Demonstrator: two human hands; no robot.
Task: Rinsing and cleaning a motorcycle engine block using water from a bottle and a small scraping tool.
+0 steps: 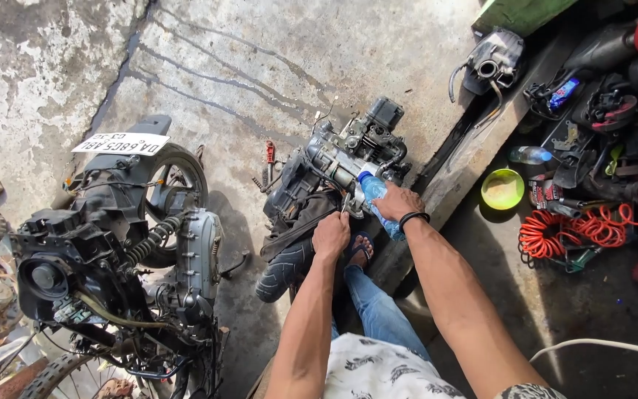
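The right hand (396,203) is clamped around a clear plastic bottle (375,199), tilting its neck onto the engine block (337,166) on the concrete; the left hand (331,235), fisted on a small tool (344,202), braces beside it.

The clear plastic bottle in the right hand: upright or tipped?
Tipped. The clear plastic bottle slants in the right hand, blue-capped end up toward the engine block. The left hand grips beside it.
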